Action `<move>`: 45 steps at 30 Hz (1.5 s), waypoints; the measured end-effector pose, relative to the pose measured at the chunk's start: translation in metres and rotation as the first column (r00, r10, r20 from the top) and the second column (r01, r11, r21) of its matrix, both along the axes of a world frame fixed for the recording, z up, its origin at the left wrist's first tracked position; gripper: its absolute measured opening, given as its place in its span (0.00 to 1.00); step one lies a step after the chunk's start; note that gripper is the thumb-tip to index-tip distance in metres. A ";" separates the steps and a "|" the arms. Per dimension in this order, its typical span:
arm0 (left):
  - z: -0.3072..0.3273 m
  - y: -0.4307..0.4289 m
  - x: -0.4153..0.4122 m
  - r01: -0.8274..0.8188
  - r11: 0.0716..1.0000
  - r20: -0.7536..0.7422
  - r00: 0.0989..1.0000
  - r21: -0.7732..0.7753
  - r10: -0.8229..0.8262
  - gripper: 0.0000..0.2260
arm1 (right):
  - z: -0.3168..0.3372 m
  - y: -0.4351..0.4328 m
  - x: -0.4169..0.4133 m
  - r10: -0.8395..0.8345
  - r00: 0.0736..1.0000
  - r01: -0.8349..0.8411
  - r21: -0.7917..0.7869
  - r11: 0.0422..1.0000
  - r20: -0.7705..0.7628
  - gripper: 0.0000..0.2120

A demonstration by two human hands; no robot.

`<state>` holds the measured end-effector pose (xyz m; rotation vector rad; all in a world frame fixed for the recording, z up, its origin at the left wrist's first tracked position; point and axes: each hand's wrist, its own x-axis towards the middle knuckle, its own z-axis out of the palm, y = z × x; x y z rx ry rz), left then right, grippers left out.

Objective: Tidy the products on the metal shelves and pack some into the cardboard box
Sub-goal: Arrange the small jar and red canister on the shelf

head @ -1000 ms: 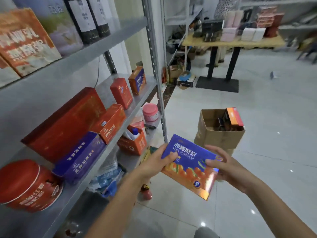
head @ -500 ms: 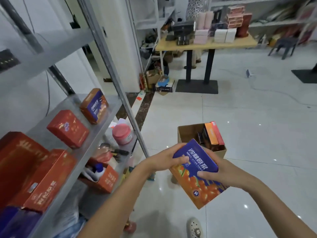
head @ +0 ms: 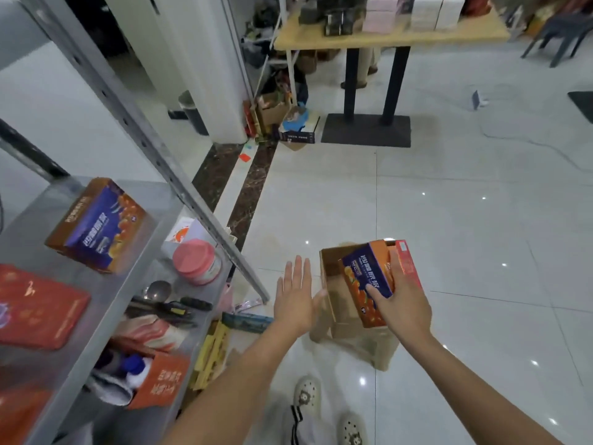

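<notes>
An open cardboard box [head: 327,277] stands on the floor to the right of the metal shelves [head: 134,277]. My right hand [head: 401,300] grips a blue and orange product box [head: 365,277], tilted, partly down inside the cardboard box. A red and orange carton [head: 405,261] stands in the cardboard box behind it. My left hand [head: 296,293] hovers flat with fingers spread, just left of the cardboard box, holding nothing. A matching blue and orange box [head: 96,226] lies on the shelf, with red boxes [head: 35,309] in front of it.
On the lower shelf are a pink-lidded jar [head: 197,261], tools and an orange carton [head: 160,380] with a bottle. Yellow and blue items lie on the floor by the shelf foot. A wooden table [head: 391,36] with stacked boxes stands behind on a black base. My shoes [head: 327,409] are below.
My left hand has let go of the blue and orange box and opened beside the cardboard box. My right hand has carried the box forward and down into the cardboard box.
</notes>
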<state>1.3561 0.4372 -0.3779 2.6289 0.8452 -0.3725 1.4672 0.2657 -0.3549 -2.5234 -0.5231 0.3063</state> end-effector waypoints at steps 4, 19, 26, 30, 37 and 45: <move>-0.056 0.012 0.045 0.064 0.996 0.078 0.995 0.064 -0.069 0.35 | -0.060 0.035 0.028 -0.014 0.999 0.021 -0.140 0.990 0.051 0.40; -0.177 0.040 0.099 0.102 0.994 0.172 0.979 0.049 -0.109 0.29 | -0.220 0.087 0.050 0.088 0.995 -0.049 -0.520 0.853 0.051 0.50; -0.184 0.039 0.100 0.093 0.992 0.170 0.980 0.088 -0.106 0.29 | -0.246 0.093 0.062 0.216 0.976 -0.172 -0.557 0.812 0.014 0.53; -0.185 0.039 0.099 0.113 0.987 0.145 0.981 0.117 -0.129 0.29 | -0.252 0.094 0.063 0.217 0.976 -0.178 -0.582 0.793 -0.002 0.53; -0.176 0.044 0.101 0.151 0.988 0.082 0.985 0.007 -0.151 0.33 | -0.241 0.093 0.069 0.265 0.962 -0.244 -0.613 0.752 -0.058 0.44; -0.101 0.057 0.049 0.037 0.998 -0.023 0.999 -0.043 -0.038 0.44 | -0.148 0.062 0.072 0.480 0.877 -0.436 -0.421 0.795 0.000 0.32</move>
